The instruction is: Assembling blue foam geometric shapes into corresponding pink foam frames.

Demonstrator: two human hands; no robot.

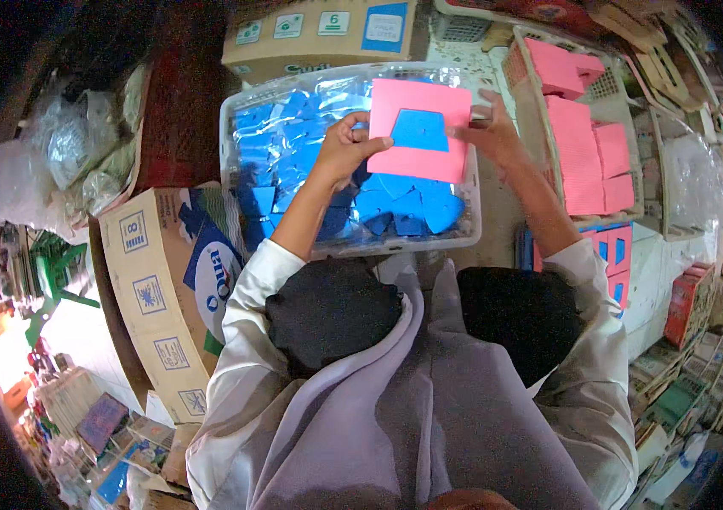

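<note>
Between my two hands is a square pink foam sheet, raised over a white crate. A blue trapezoid foam piece sits in the middle of the sheet. My left hand pinches the sheet's left edge, its thumb near the blue piece's lower left corner. At the right edge, my right hand grips the sheet, with some fingers behind it. Below, the white crate holds many loose blue foam pieces, partly hidden by my left forearm and the sheet.
Right of the crate stands a basket with stacked pink foam sheets. Pink sheets with blue pieces lie beside my right forearm. Cardboard boxes border the crate at the back and left. Plastic bags lie far left.
</note>
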